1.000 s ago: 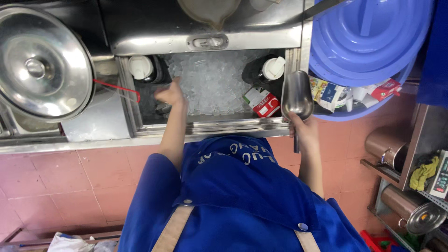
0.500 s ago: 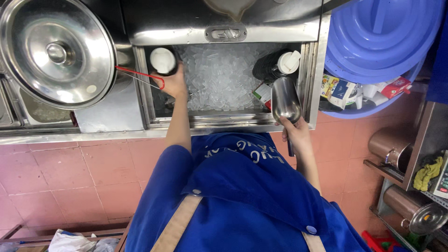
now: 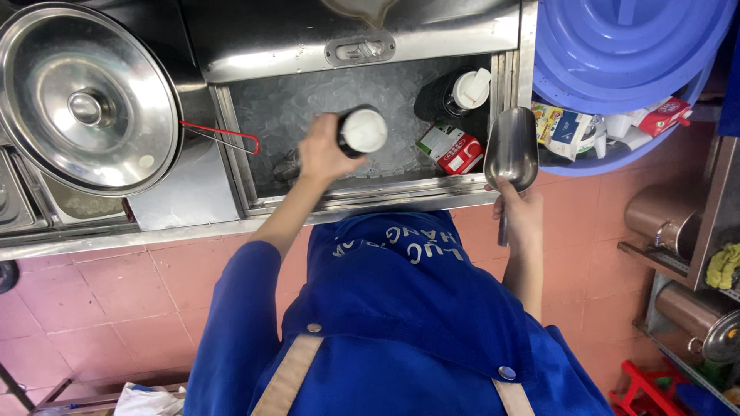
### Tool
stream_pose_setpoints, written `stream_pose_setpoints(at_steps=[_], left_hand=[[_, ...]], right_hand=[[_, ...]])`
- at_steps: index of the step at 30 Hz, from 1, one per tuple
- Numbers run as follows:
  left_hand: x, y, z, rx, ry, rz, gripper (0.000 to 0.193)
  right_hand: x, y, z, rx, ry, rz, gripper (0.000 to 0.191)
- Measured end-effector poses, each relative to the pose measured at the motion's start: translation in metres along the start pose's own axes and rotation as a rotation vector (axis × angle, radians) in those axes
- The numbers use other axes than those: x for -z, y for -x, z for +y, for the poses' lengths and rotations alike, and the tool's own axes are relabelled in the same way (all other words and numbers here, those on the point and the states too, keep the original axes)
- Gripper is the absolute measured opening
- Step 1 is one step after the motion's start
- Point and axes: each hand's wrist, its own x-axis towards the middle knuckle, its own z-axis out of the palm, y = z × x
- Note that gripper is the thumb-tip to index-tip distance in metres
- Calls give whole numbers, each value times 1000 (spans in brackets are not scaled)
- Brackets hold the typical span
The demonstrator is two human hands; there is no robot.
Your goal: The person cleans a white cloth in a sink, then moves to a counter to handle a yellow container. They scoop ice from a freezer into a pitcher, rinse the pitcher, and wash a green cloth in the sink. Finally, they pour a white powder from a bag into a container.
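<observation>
Over the steel ice bin: both hands occupied, one bottle lifted, scoop held clear

Left hand has fingers wrapped around a dark bottle with a white cap, held above the crushed ice near the bin's front edge. Right hand has fingers closed around the handle of a metal scoop, bowl upward at the bin's right front corner. A second dark bottle and a red-and-green carton lie on the ice between them. Large steel lid sits left of the bin
</observation>
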Motion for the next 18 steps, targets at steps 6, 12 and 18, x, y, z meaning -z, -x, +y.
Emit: stream_pose_setpoints(at_steps=[6, 12, 18], left_hand=[[-93, -15, 40, -75, 76, -246, 91], [-186, -15, 60, -264, 34, -469, 92], [-172, -21, 20, -213, 197, -534, 91]], right_hand=[[8, 4, 7, -19, -47, 29, 26], [20, 3, 17, -6, -85, 25, 27], [19, -16, 20, -59, 105, -17, 30]])
